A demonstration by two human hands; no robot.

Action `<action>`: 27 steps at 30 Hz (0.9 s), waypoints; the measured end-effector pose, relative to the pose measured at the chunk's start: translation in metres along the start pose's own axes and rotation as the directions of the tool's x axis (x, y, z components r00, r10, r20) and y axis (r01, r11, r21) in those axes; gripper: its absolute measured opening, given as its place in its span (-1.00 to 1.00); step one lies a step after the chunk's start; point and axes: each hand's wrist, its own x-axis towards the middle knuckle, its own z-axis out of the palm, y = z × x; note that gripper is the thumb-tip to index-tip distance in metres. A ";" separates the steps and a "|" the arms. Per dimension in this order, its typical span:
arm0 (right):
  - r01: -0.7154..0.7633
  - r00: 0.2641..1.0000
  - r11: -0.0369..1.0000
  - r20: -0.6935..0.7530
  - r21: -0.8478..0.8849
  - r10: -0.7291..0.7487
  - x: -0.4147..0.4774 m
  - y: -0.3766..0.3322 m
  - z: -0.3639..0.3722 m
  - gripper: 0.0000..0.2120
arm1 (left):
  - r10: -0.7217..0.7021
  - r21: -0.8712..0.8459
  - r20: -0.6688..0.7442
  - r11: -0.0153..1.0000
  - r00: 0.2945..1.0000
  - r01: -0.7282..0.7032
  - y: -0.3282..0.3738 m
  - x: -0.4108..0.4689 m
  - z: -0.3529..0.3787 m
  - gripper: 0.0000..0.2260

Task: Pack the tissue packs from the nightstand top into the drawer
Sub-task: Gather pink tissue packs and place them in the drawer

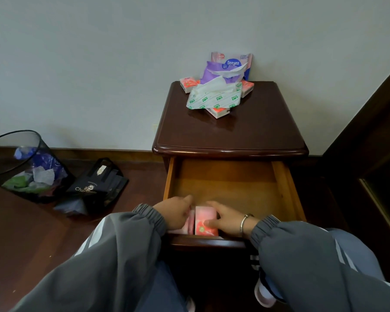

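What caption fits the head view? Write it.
Left hand and right hand hold pink tissue packs inside the open wooden drawer.

Loose grey jacket sleeves cover both arms: the left sleeve (104, 262) at lower left of the frame, the right sleeve (313, 255) at lower right. Each has pale stripes and a gathered elastic cuff behind the left grip (176, 213) and right grip (223, 218). A thin silver bangle (243, 224) rings the right wrist. Blue trousers (164, 287) and a pale shoe (265, 293) show at bottom centre.
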 end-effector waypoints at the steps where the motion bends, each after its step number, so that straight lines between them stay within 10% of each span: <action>1: -0.013 1.000 0.998 0.005 0.054 0.012 0.000 0.001 0.000 -0.31 | -0.007 -0.030 -0.012 1.000 1.000 0.006 -0.002 -0.001 0.000 -0.85; 6: -0.047 0.998 0.788 0.065 0.613 0.009 0.002 0.000 0.002 -0.27 | 0.020 -0.008 -0.127 1.000 0.992 -0.022 -0.002 -0.005 0.010 -0.73; 12: -0.109 0.994 0.768 0.092 0.631 0.066 0.004 -0.011 0.009 -0.23 | 0.045 0.202 -0.365 0.979 0.930 0.032 -0.012 -0.017 0.013 -0.62; 16: -0.148 0.976 0.807 -0.048 0.572 0.213 0.006 -0.018 0.011 -0.38 | -0.316 -0.236 -0.391 0.942 0.864 0.237 -0.012 -0.026 0.013 -0.46; 20: -0.238 0.942 0.676 -0.003 0.698 0.335 0.002 -0.023 0.011 -0.72 | -0.522 -0.683 -0.110 0.658 0.846 0.317 -0.008 -0.028 0.013 -0.75; 27: -0.344 0.931 0.685 0.139 0.642 0.338 -0.002 -0.040 0.012 -0.59 | -0.565 -0.807 -0.020 0.496 0.825 0.320 -0.007 -0.024 0.014 -0.76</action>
